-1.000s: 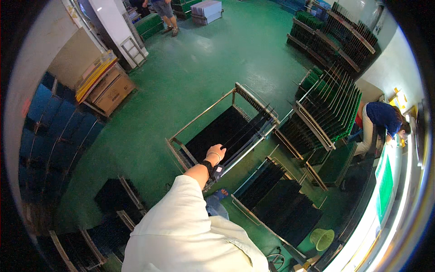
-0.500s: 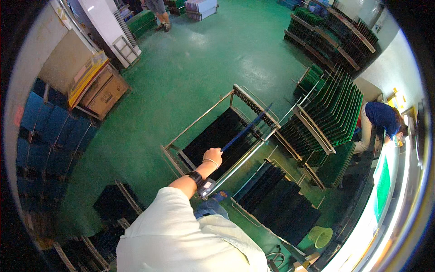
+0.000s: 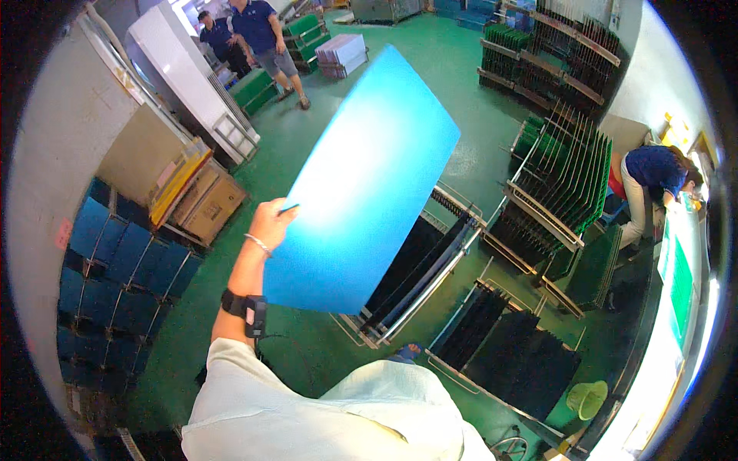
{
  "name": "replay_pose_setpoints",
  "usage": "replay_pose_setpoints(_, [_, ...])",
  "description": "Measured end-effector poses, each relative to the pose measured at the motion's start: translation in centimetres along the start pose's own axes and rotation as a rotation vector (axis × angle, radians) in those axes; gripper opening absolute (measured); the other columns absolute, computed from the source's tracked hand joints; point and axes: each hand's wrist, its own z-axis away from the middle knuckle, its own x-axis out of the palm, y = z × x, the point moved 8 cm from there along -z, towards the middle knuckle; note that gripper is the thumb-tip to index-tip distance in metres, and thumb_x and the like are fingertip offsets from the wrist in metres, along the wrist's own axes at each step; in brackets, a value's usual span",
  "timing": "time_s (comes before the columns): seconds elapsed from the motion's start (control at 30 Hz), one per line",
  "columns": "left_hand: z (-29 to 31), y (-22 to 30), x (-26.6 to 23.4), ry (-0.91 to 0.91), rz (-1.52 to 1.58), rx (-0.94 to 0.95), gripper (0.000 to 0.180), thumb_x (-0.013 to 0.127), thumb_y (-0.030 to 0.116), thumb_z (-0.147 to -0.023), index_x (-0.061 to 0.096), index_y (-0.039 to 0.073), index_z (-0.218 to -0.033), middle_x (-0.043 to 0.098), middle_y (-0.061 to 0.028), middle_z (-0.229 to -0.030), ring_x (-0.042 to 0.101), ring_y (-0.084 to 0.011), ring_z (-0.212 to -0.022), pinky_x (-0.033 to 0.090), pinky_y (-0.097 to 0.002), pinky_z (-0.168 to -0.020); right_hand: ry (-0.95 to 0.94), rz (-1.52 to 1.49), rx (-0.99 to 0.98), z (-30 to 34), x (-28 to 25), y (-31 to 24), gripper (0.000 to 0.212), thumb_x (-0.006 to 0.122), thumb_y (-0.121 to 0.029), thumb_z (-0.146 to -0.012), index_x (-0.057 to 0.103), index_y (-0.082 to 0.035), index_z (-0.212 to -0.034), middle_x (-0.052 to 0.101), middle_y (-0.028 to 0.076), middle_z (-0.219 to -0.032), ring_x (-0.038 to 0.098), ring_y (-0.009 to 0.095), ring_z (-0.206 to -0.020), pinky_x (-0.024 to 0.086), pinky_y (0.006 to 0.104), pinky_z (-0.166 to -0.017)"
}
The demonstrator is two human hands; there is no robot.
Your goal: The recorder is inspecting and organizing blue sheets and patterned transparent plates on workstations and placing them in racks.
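My left hand (image 3: 270, 224) is closed on the left edge of a large, thin blue panel (image 3: 369, 184), thumb towards me. Tilted face up, the panel catches a bright glare in its middle. It hangs in front of me over the floor, its lower right part overlapping a metal slotted rack (image 3: 430, 288) that holds several dark sheets on edge. A bracelet and a black wrist device (image 3: 250, 311) are on my left forearm. My right hand is out of view.
Another low rack of dark sheets (image 3: 507, 346) stands right of my feet, near a yellow-green basket (image 3: 586, 399). Green panels fill racks (image 3: 557, 184) further right. A person (image 3: 653, 180) bends over a lit table. Two people (image 3: 261, 34) stand far left; blue panels (image 3: 115, 269) line the left wall.
My left hand has moved left and up with the blue panel, which was edge-on over the rack and now shows its broad face. The view has shifted; two people now show more fully.
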Motion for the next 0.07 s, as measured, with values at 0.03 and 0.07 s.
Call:
replay_pose_setpoints(0.03, [0.1, -0.4, -1.2, 0.013, 0.091, -0.038, 0.025, 0.063, 0.023, -0.079, 0.064, 0.004, -0.095, 0.066, -0.0117, -0.081, 0.058, -0.0263, -0.063, 0.046, -0.0311, -0.062, -0.076, 0.289, -0.104, -1.0, 1.8, 1.0, 0.028, 0.051, -0.023, -0.086, 0.055, -0.005, -0.108, 0.057, 0.026, -0.100, 0.059, 0.023, -0.090, 0.044, 0.0348, -0.080])
replay_pose_setpoints(0.07, [0.6, -0.6, -2.3, 0.030, 0.179, -0.081, 0.024, 0.063, 0.024, -0.080, 0.065, 0.006, -0.097, 0.067, -0.0099, -0.085, 0.059, -0.0273, -0.065, 0.046, -0.0313, -0.064, -0.153, 0.583, -0.212, -1.8, 3.3, 1.4, 0.030, 0.052, -0.025, -0.086, 0.055, -0.010, -0.112, 0.057, 0.027, -0.104, 0.059, 0.023, -0.091, 0.043, 0.0349, -0.082])
